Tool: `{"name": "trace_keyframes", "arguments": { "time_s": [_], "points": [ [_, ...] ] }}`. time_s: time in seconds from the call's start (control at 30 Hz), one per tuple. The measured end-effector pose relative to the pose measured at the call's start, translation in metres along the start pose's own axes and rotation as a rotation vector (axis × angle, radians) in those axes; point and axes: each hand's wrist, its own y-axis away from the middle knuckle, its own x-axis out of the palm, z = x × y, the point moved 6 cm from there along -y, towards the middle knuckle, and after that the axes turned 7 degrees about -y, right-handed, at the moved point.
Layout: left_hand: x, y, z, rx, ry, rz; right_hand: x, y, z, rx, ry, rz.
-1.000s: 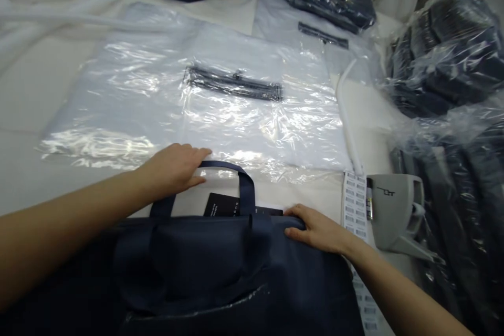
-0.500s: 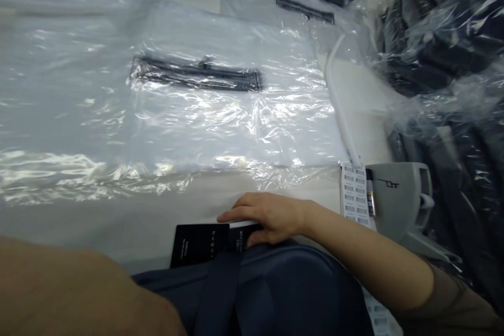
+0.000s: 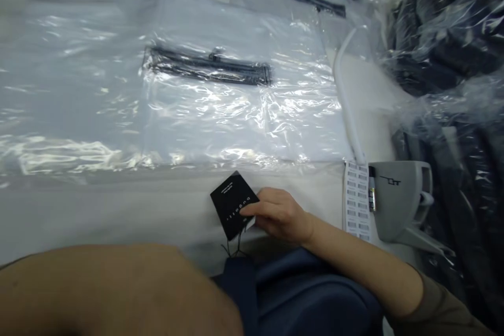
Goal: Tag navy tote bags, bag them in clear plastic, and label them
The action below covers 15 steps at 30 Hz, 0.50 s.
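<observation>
My right hand (image 3: 279,215) pinches a small black hang tag (image 3: 234,205) with pale lettering, tilted up off the white table. Thin black strings run from the tag down to a navy bag (image 3: 299,299) at the bottom edge, with its strap (image 3: 241,294) showing. My left forearm (image 3: 110,294) fills the lower left, close to the camera; its hand is out of sight. Beyond the tag lies a large clear plastic bag (image 3: 197,100) with a black zipper strip (image 3: 208,67).
A grey label gun (image 3: 397,202) with a strip of barcode labels (image 3: 357,200) sits to the right of my hand. Plastic-wrapped dark bags (image 3: 449,37) pile up along the right side. A second clear bag with a zipper (image 3: 315,1) lies at the back.
My right hand has lifted and turned the black tag, which lay flat beside the bag before. The left hand has left the handle and its arm now blocks the lower left.
</observation>
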Motion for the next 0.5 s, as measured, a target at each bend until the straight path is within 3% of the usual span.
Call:
{"name": "trace_keyframes", "arguments": {
  "time_s": [0.07, 0.13, 0.2, 0.27, 0.4, 0.5],
  "points": [
    [-0.027, -0.011, 0.002, -0.036, 0.016, -0.021, -0.009, -0.003, 0.018, -0.101, 0.113, -0.067],
    [-0.058, -0.018, 0.016, -0.153, 0.03, -0.18, -0.014, -0.005, 0.031, -0.156, 0.171, -0.098],
    [-0.075, -0.02, 0.036, -0.262, 0.108, -0.369, -0.017, -0.006, 0.038, -0.162, 0.185, -0.131],
    [-0.066, -0.023, 0.051, -0.272, 0.324, -0.403, -0.019, -0.007, 0.044, -0.194, 0.205, -0.143],
    [-0.018, -0.032, 0.066, -0.296, 0.853, -0.244, -0.019, -0.007, 0.059, -0.407, 0.293, -0.114],
    [-0.01, -0.033, 0.076, -0.334, 1.03, -0.328, -0.022, -0.008, 0.063, -0.486, 0.313, -0.098]
  ]
}}
